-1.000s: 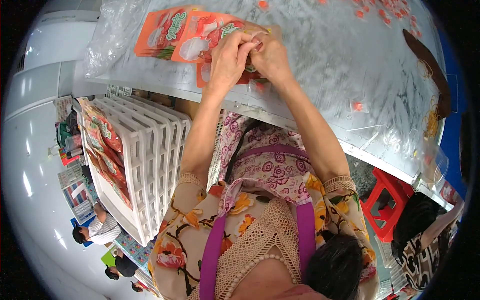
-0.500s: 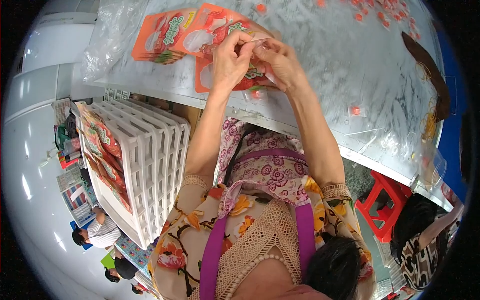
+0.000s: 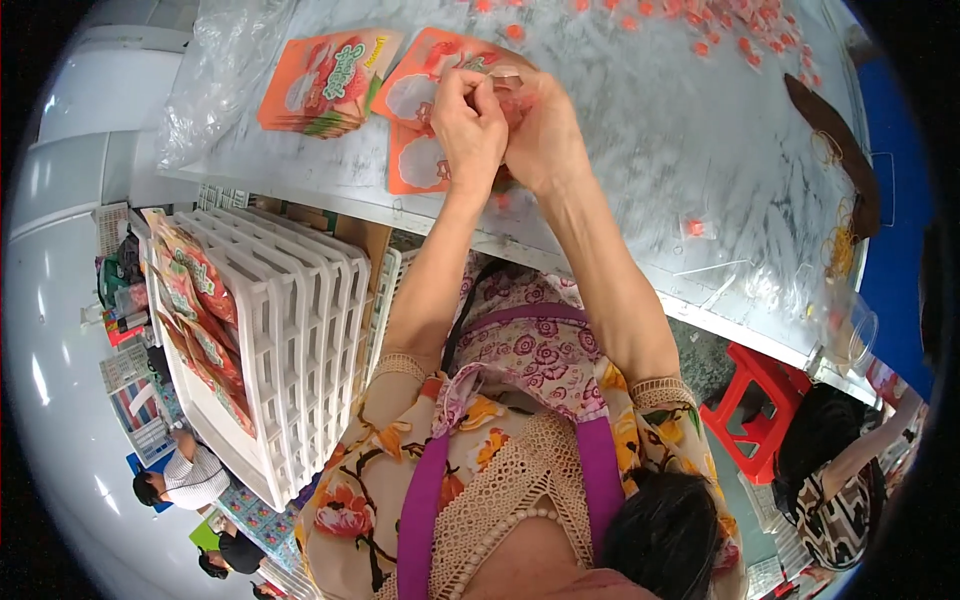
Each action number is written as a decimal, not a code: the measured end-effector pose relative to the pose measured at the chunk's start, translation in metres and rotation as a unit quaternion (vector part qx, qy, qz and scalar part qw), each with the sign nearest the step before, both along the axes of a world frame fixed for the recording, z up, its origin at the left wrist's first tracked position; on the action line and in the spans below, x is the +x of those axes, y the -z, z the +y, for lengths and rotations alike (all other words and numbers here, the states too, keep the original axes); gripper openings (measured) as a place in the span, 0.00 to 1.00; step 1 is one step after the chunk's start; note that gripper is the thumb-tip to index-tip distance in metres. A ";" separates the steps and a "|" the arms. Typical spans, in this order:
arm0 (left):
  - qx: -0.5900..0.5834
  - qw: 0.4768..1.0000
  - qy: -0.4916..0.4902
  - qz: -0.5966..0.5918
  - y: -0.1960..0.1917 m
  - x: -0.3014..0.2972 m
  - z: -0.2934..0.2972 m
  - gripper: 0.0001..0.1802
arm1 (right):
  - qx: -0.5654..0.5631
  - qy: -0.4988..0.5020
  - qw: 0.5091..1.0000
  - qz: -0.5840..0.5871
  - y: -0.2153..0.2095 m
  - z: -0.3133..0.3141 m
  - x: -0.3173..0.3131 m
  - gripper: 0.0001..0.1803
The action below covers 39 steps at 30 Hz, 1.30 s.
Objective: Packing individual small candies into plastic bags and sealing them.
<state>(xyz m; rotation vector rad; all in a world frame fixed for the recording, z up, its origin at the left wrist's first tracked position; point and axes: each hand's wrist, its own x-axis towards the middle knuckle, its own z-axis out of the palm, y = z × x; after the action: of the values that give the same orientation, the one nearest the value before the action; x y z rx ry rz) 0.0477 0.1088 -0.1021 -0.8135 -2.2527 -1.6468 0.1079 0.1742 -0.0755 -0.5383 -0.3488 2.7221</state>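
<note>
At the table's near edge, my left hand point(image 3: 468, 128) is closed, thumb and fingers pinched at the upper edge of an orange-red printed pouch point(image 3: 408, 97) with a pale window. My right hand point(image 3: 548, 135) is right beside it, palm turned inward and fingers curled. Small red pieces in clear wrap point(image 3: 514, 104) show between the hands, against the right palm; the fingertips are partly hidden. Beneath lies another orange-red pouch point(image 3: 414, 165), mostly covered by the left hand. To the left rests a stack of similar pouches point(image 3: 325, 85).
Many wrapped red pieces point(image 3: 745, 30) lie scattered at the table's far right, with a single one point(image 3: 695, 228) nearer. Clear plastic film point(image 3: 210, 90) covers the left end. White stacked crates point(image 3: 300, 330) holding pouches stand at left; a red stool point(image 3: 755, 410) is at lower right.
My right hand has turned its palm inward and moved slightly left, close against the left hand. Red wrapped pieces now show at its palm. The view has shifted a little.
</note>
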 end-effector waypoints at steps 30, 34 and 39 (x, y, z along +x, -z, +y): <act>-0.015 0.993 0.077 -0.082 -0.059 -0.010 -0.013 0.04 | 0.699 -0.037 0.683 -0.207 -0.055 0.018 0.009 0.16; 0.015 0.996 0.054 -0.067 -0.073 -0.025 -0.014 0.03 | 0.845 -0.001 0.493 -0.207 -0.065 0.021 0.003 0.18; -0.019 0.999 0.012 -0.027 -0.094 -0.053 -0.038 0.03 | 0.815 0.177 0.542 -0.100 -0.091 0.038 0.000 0.13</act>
<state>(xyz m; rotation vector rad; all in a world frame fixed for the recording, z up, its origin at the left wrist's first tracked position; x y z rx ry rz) -0.0056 0.0705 -0.0077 -0.8167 -2.3270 -1.6609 0.1075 0.2120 0.0157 -0.2024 -2.0994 0.9337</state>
